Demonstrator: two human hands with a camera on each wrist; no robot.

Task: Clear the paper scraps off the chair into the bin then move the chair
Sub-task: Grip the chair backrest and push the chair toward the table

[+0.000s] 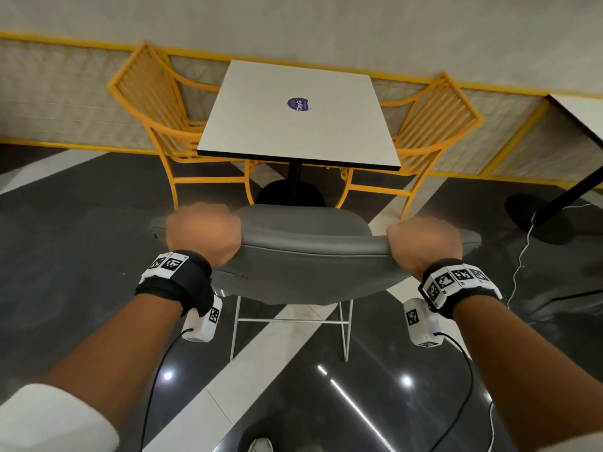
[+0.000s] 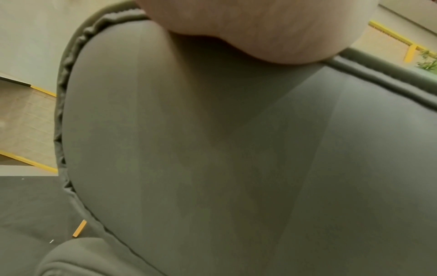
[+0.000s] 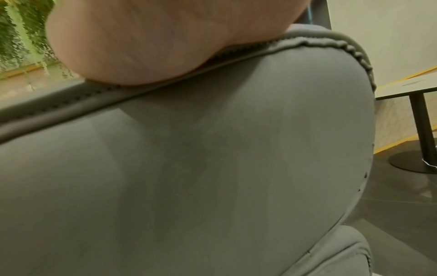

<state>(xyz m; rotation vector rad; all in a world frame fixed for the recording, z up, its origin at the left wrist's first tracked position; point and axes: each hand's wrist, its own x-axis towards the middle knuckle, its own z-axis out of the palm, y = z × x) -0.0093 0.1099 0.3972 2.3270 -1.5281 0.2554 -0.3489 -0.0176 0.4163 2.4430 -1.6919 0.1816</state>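
A grey padded chair (image 1: 310, 256) with thin white metal legs stands right in front of me, its back toward me. My left hand (image 1: 202, 231) grips the top edge of the backrest at its left end, fingers curled over the rim. My right hand (image 1: 424, 243) grips the same edge at the right end. Each wrist view is filled by the grey backrest (image 2: 236, 158) (image 3: 189, 168), with the heel of the left hand (image 2: 255, 28) and of the right hand (image 3: 146, 41) pressed on its piped seam. The visible part of the seat shows no paper scraps, and no bin is in view.
A white square table (image 1: 293, 115) on a black pedestal stands just beyond the chair, with a yellow metal chair at its left (image 1: 156, 112) and at its right (image 1: 434, 122). Another table's edge (image 1: 584, 115) and black base (image 1: 535, 220) sit at the right. A white cable (image 1: 522, 256) trails on the glossy floor.
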